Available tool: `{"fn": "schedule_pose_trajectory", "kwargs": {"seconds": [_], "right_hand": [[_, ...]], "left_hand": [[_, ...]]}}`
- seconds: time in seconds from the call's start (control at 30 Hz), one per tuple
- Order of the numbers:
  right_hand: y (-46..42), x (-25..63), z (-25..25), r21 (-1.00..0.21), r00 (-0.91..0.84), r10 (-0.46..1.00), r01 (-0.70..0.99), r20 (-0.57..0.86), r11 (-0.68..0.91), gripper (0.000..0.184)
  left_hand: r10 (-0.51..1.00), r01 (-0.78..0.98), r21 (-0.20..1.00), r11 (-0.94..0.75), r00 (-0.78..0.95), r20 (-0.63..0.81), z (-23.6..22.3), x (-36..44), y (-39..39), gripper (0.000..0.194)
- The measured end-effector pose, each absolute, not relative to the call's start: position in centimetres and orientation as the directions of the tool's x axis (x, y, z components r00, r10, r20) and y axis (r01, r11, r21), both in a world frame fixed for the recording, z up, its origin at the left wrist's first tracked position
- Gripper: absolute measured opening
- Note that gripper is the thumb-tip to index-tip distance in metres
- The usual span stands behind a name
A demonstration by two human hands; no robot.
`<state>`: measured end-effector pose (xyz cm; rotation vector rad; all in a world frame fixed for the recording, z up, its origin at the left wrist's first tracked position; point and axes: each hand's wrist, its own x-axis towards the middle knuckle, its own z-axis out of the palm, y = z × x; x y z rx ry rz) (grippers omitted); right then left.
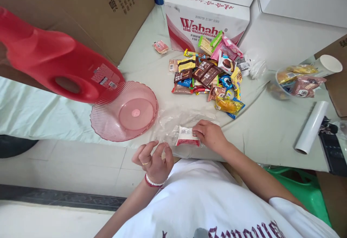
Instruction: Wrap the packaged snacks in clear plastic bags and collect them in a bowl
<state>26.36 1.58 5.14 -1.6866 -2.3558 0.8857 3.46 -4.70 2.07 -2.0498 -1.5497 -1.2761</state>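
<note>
My right hand (pixel 211 135) pinches the right end of a small red-and-white snack packet (pixel 187 137). That packet lies at the near edge of the table, on a crumpled clear plastic bag (pixel 166 124). My left hand (pixel 155 158) hovers to the left of the packet, just off the table edge, with its fingers loosely bent and apart and nothing visible in them. Beyond the bag is a pile of wrapped snacks (pixel 207 72) in several colours. A pink clear ribbed bowl (pixel 137 113) sits left of the bag, with bare inside.
A large red bottle (pixel 62 57) leans in from the left, by a brown carton (pixel 81 10). A Wahaha carton (pixel 207 23) stands behind the snacks. At right are a snack-filled clear bowl (pixel 283 86), a paper cup (pixel 329 65), a white roll (pixel 311 128) and a green stool (pixel 300 187).
</note>
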Motion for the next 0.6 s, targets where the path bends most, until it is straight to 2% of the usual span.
{"fn": "schedule_pose_trajectory", "kwargs": {"seconds": [0.07,0.13,0.2,0.27,0.4,0.6], "right_hand": [[2.0,26.4,5.3,-0.500,-0.401,0.882,0.833,-0.247,0.239,0.019],[2.4,26.5,5.3,-0.485,-0.439,0.868,0.826,-0.231,0.289,0.019],[3.0,26.5,5.3,-0.480,-0.492,0.848,0.803,-0.196,0.354,0.019],[3.6,26.5,5.2,-0.488,-0.553,0.816,0.766,-0.169,0.418,0.018],[5.2,26.3,5.5,-0.434,-0.600,0.779,0.761,-0.184,0.483,0.020],[8.6,25.8,6.1,-0.318,-0.468,0.882,0.845,-0.055,0.429,0.033]], "left_hand": [[0.611,0.834,0.241,-0.496,0.138,0.780,2.9,3.2,-4.7,0.035],[0.606,0.743,0.211,-0.635,0.310,0.732,3.5,3.6,-4.5,0.040],[0.633,0.663,0.231,-0.712,0.463,0.620,3.6,4.5,-4.0,0.045],[0.681,0.661,0.253,-0.707,0.539,0.496,3.2,5.6,-3.5,0.044],[0.763,0.733,0.240,-0.637,0.555,0.331,1.7,6.9,-2.4,0.041],[0.778,0.712,0.323,-0.623,0.519,0.354,0.9,6.7,-1.8,0.041]]}}
